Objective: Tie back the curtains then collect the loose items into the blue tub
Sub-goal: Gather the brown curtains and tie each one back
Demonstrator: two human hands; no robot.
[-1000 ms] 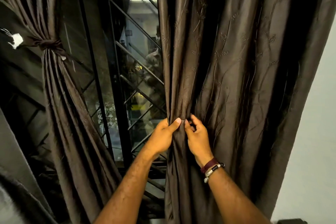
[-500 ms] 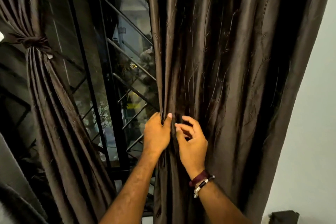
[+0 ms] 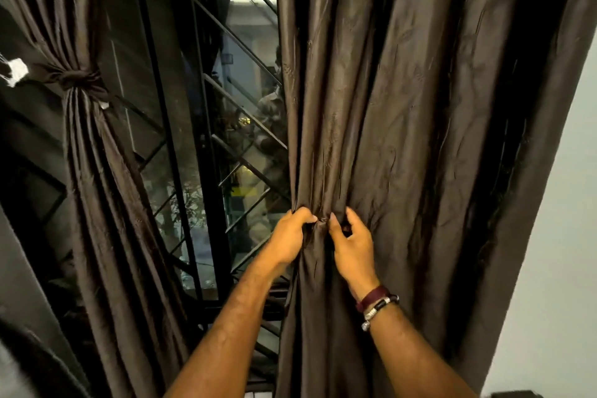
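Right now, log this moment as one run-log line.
left curtain: tied | right curtain: untied | left hand: grips its edge | right hand: pinches folds

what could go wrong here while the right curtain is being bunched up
1. The left hand grips only the inner edge of the right curtain; most of its width hangs loose, so the gather may come out uneven.
2. The right hand has just a fingertip grip, and the glossy fabric could slip free.
3. No tie band shows nearby, unlike on the left curtain, so one hand may have to let go.
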